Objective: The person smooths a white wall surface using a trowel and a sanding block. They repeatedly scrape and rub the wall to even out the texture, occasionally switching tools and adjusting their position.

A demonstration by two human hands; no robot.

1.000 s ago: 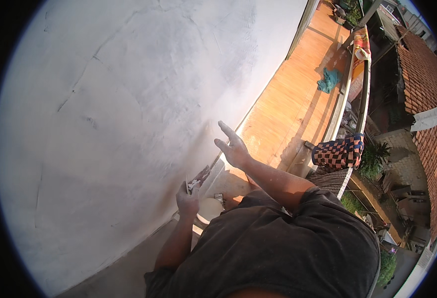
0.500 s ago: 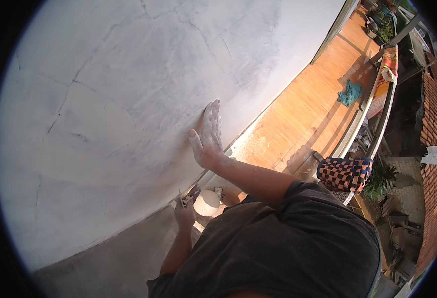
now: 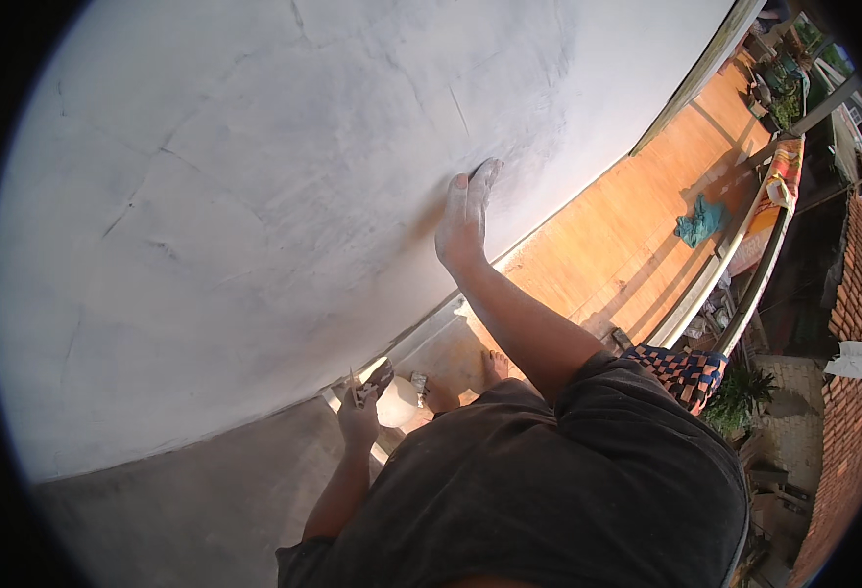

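My right hand point(image 3: 466, 214), dusted white, is stretched out at the pale wall point(image 3: 255, 235), its fingers extended and seen nearly edge-on. A soft shadow falls on the wall beside it; the frame does not settle whether the fingertips touch. It holds nothing that I can see. Lower down, my left hand point(image 3: 358, 421) is closed around what looks like flat scrapers point(image 3: 360, 391), with a thin upright edge and a dark brown part showing. Their exact shape is too small to tell. Thin cracks and greyish smears run over the wall.
A round white bucket or lid point(image 3: 398, 403) stands close by my left hand, near my bare feet point(image 3: 495, 366). Orange floor point(image 3: 588, 255) stretches right to a railing point(image 3: 759, 260) hung with cloths. A teal cloth point(image 3: 699, 221) lies on the floor. Tiled roofs point(image 3: 847, 412) appear beyond.
My right hand has slid up and to the right along the wall and turned more edge-on. The left hand keeps its hold, almost in place. The view has shifted slightly.
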